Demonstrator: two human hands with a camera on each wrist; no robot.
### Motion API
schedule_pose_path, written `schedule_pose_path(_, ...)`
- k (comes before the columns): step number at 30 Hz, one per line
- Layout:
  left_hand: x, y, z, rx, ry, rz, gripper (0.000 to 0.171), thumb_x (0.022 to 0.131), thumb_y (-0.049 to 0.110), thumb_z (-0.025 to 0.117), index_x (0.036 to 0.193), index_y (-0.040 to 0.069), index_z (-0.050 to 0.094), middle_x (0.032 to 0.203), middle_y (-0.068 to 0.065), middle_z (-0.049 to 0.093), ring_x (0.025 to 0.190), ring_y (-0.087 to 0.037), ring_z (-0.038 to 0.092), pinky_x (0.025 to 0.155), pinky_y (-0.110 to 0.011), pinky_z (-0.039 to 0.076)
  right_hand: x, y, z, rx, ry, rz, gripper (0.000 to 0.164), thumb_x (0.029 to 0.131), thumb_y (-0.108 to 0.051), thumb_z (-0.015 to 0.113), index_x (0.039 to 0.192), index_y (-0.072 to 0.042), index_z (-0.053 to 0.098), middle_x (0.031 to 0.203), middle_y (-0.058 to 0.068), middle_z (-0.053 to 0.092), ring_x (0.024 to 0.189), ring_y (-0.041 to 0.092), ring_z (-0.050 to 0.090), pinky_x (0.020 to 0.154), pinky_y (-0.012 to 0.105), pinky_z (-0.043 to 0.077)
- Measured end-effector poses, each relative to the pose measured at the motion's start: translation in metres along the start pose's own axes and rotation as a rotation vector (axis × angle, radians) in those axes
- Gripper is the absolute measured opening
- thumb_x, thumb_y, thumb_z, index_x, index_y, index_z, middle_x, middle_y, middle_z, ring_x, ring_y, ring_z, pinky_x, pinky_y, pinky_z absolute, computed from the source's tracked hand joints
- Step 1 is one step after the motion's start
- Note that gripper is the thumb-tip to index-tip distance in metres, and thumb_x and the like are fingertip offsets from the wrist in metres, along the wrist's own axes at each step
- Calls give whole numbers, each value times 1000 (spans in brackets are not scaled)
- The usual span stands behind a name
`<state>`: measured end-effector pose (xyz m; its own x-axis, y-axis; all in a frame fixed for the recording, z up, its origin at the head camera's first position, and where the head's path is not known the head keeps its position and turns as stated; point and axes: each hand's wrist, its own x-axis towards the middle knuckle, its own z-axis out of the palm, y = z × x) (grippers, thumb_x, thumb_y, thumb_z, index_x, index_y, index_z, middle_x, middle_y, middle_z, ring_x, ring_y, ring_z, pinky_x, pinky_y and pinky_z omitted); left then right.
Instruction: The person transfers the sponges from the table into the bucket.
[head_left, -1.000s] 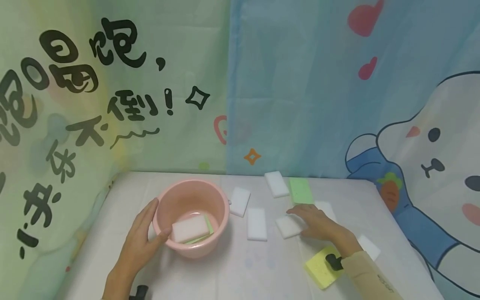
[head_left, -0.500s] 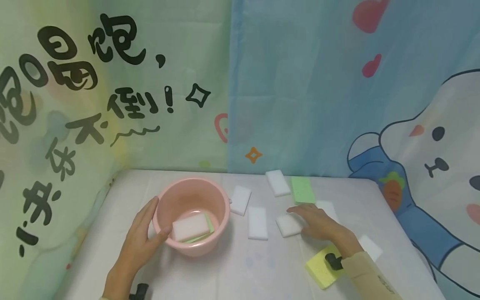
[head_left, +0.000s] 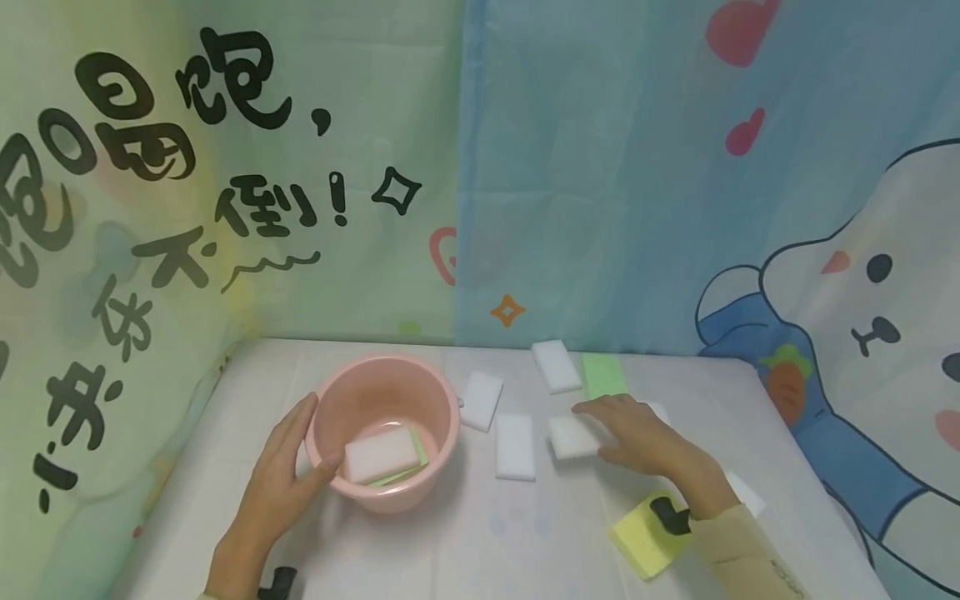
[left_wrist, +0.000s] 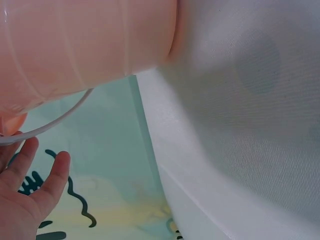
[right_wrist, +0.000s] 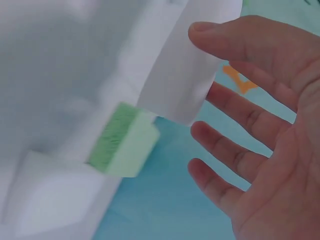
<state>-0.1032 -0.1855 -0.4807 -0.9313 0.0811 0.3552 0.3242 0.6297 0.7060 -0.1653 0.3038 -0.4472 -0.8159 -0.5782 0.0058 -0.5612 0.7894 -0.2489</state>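
Observation:
A pink bucket point(head_left: 375, 393) stands on the white-covered table, holding a white sponge point(head_left: 382, 454) over a green piece. At its left rim is my left hand point(head_left: 279, 477), thumb over the edge and fingers along the outside. The left wrist view shows the bucket's side, its thin pale handle point(left_wrist: 65, 118) and part of that hand point(left_wrist: 31, 187). To the right, my right hand point(head_left: 633, 429) pinches a white sponge block point(head_left: 573, 437) between thumb and fingers. In the right wrist view the thumb lies on the face of this block point(right_wrist: 182, 70), its lower fingers spread away from it.
Between bucket and right hand lie white sponges point(head_left: 515, 447), one point(head_left: 481, 402) close beside the bucket. Farther back are another white sponge point(head_left: 557, 367) and a green one point(head_left: 603, 375). A yellow sponge point(head_left: 648, 537) sits by the right wrist. Printed curtains point(head_left: 600, 167) hang behind the table.
My right hand has lifted the white sponge block slightly, and its wrist has shifted a little to the right. The left hand and the bucket keep their place.

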Motion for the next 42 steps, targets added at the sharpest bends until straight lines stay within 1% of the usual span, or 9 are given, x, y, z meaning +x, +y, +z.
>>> schedule_pose_path(4, 0, 0, 0, 7, 1, -1, 79, 90, 26, 72, 157, 13, 33, 158, -11, 35, 143, -39, 31, 105, -70, 31, 4, -12, -12, -18, 22, -31, 58, 79, -3, 81, 132, -4, 58, 126, 14, 60, 115, 41, 54, 91, 61, 45)
schedule_pose_path(9, 0, -1, 0, 9, -6, -15, 81, 90, 27, 72, 159, 18, 31, 159, -11, 34, 144, -37, 31, 106, -70, 30, 7, -25, -24, -29, 32, -42, 57, 80, -6, 82, 132, -6, 59, 127, 13, 61, 116, 38, 54, 93, 59, 45)
schedule_pose_path(15, -1, -2, 1, 1, -3, -11, 80, 89, 26, 72, 158, 17, 32, 159, -10, 35, 144, -36, 30, 107, -69, 30, 10, -35, -33, -40, 52, -62, 56, 81, -9, 82, 133, -7, 60, 129, 11, 60, 118, 36, 54, 95, 57, 45)
schedule_pose_path(20, 0, -1, 1, 9, 1, -8, 79, 90, 28, 72, 158, 16, 32, 158, -11, 35, 143, -37, 31, 106, -69, 30, 16, -46, -44, -53, 74, -108, 55, 83, -12, 81, 133, -8, 59, 128, 9, 60, 118, 34, 54, 94, 55, 45)
schedule_pose_path(27, 0, -1, 1, 10, -5, -20, 80, 90, 28, 72, 158, 18, 32, 159, -9, 34, 144, -36, 31, 107, -68, 31, 26, -64, -58, -68, 111, -185, 54, 82, -13, 82, 131, -8, 61, 126, 7, 62, 118, 31, 55, 96, 54, 45)
schedule_pose_path(32, 1, -2, 2, 13, -4, -17, 80, 90, 27, 72, 158, 16, 32, 158, -12, 34, 143, -38, 31, 106, -69, 31, 35, -78, -69, -46, 107, -214, 54, 81, -19, 84, 131, -11, 62, 126, 2, 63, 119, 27, 54, 100, 50, 45)
schedule_pose_path(36, 1, -1, 2, 5, -9, -21, 80, 91, 27, 72, 159, 16, 31, 159, -12, 34, 144, -38, 30, 107, -69, 31, 42, -90, -75, -18, 108, -239, 53, 82, -20, 83, 131, -12, 62, 125, 2, 63, 119, 25, 54, 101, 48, 44)
schedule_pose_path(40, 0, -1, 2, 0, -13, -30, 80, 91, 27, 71, 159, 18, 30, 159, -12, 33, 144, -37, 29, 107, -68, 30, 51, -102, -77, 2, 132, -292, 51, 82, -18, 83, 129, -12, 63, 125, 1, 63, 120, 25, 54, 102, 47, 44)
schedule_pose_path(42, 0, -1, 3, -2, -13, -33, 80, 91, 27, 71, 159, 18, 30, 159, -12, 33, 144, -37, 29, 108, -68, 29, 56, -107, -76, 5, 147, -320, 51, 82, -17, 83, 128, -11, 62, 124, 1, 63, 119, 25, 54, 100, 47, 45)
